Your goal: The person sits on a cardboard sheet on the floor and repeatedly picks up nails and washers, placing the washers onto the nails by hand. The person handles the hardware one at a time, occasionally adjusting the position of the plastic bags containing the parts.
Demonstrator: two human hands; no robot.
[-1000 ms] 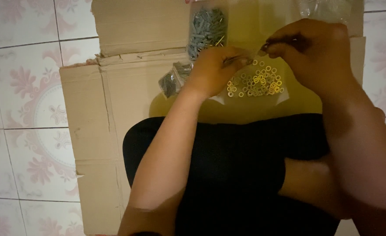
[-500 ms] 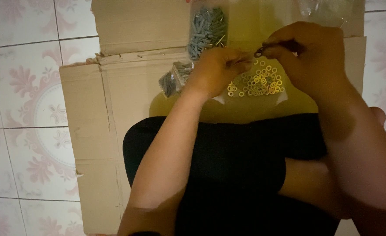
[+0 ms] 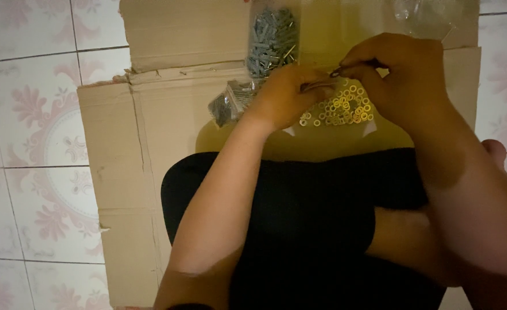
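The right hand [image 3: 405,77] pinches a small dark ring [image 3: 335,73] at its fingertips; the left hand [image 3: 288,95] grips a thin metal piece [image 3: 316,86] — fingers closed. Just below both lie gold washers [image 3: 345,109] — small, shiny. Beyond the left hand, clear bags of grey screws [image 3: 272,40] rest on brown cardboard [image 3: 150,132].
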